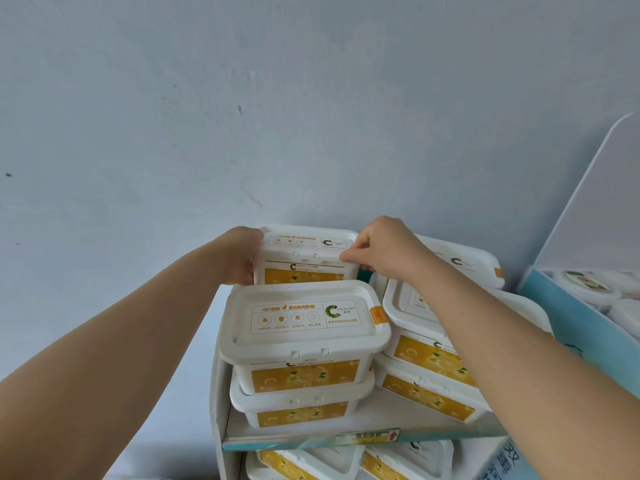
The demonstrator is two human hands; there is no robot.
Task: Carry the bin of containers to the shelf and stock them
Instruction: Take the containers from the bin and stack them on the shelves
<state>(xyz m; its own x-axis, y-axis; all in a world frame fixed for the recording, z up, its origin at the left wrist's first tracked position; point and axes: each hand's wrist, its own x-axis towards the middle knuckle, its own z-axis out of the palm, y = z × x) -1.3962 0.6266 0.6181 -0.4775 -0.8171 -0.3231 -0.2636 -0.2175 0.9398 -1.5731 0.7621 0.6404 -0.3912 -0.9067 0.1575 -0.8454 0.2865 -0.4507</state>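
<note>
Container [304,244] sits between hands; left hand [242,259] and right hand [384,251] grip its ends.

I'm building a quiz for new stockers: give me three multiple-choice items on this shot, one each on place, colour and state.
1. Where is the held container? A on the floor B behind the front stack C on the lower shelf
2. Its side label is? A blue B yellow C red
3. What grips it? A one hand B no hand C both hands
Key: B, it stands behind the two-high stack; B, the label shows yellow; C, left hand and right hand clasp its ends.
</note>
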